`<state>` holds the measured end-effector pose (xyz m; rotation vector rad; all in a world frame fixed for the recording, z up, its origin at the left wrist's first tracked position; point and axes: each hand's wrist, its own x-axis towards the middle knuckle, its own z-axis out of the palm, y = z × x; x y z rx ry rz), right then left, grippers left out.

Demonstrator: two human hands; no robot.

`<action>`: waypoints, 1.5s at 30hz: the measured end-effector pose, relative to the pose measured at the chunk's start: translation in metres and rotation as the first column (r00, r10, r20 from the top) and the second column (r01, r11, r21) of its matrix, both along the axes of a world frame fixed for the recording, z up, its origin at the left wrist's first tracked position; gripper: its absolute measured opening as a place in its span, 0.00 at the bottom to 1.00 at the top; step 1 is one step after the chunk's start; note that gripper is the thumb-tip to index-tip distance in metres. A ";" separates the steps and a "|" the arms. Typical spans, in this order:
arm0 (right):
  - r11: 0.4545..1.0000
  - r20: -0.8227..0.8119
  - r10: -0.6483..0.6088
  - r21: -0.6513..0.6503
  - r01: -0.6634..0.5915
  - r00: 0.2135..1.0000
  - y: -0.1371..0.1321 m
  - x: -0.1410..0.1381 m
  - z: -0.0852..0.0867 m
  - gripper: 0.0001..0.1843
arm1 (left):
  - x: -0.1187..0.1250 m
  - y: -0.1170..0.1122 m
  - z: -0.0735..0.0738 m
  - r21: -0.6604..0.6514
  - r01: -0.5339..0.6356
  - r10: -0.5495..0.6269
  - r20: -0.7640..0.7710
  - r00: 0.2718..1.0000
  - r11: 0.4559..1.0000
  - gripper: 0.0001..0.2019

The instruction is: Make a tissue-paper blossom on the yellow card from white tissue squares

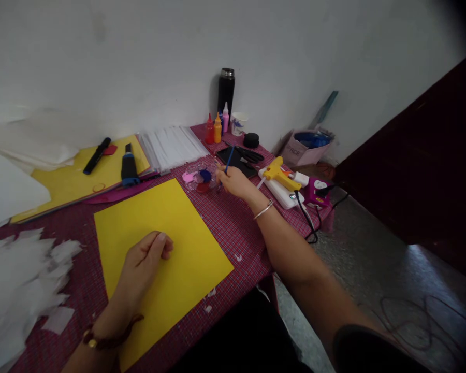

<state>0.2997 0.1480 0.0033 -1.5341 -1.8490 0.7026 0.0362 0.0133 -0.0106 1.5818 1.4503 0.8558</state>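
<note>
My right hand [233, 181] pinches a thin blue paintbrush [229, 159], its lower end beside a clear palette [213, 170]. Dabs of pink paint [188, 177], dark blue paint [205, 175] and red paint [202, 187] lie in that palette. Loosely curled, my left hand [145, 261] rests on a yellow sheet [190, 259] near the table's front edge. Its fingers are closed, and nothing shows in them. No marks are visible on the sheet.
Behind the palette stand paint bottles [217, 128], a black flask [226, 90] and a paper cup [238, 124]. A yellow glue gun [280, 175] lies on a white power bank [281, 192] at right. White paper pieces [23, 280] cover the left. A box cutter [129, 167] lies farther back.
</note>
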 end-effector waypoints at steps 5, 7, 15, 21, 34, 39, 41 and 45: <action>0.992 -0.295 -0.085 0.062 0.108 0.952 0.001 0.010 0.000 0.17 | 0.002 0.001 -0.001 -0.026 -0.003 0.004 0.027 1.000 1.000 0.14; 0.993 -0.313 -0.093 0.045 0.113 0.945 0.000 0.012 0.000 0.16 | 0.003 0.002 -0.003 -0.053 -0.021 0.024 0.061 0.998 0.998 0.12; 0.971 -0.417 -0.212 0.012 0.238 0.884 0.001 0.022 0.007 0.11 | 0.003 0.003 -0.006 -0.091 -0.028 0.035 0.072 0.997 0.995 0.12; 0.948 -0.736 -0.283 -0.116 0.297 0.616 0.001 0.019 0.015 0.12 | -0.001 0.001 -0.009 -0.078 -0.003 0.008 0.058 0.998 0.997 0.12; 1.000 -0.765 0.017 0.012 -0.011 0.644 -0.022 0.005 0.067 0.03 | 0.000 -0.004 -0.003 -0.131 -0.001 0.001 0.007 1.000 0.991 0.12; 0.998 -0.753 -0.060 -0.062 0.020 0.655 0.002 0.016 0.046 0.08 | 0.001 -0.005 -0.003 -0.102 -0.052 0.048 -0.040 0.998 0.993 0.11; 0.992 -0.758 -0.122 -0.065 0.112 0.641 0.009 0.018 0.030 0.11 | 0.000 -0.006 -0.004 -0.100 -0.076 0.070 -0.061 0.996 0.992 0.10; 0.968 -0.714 -0.211 -0.057 0.245 0.668 0.011 0.021 0.011 0.15 | -0.003 -0.007 -0.007 -0.102 -0.048 0.038 -0.099 0.994 0.994 0.12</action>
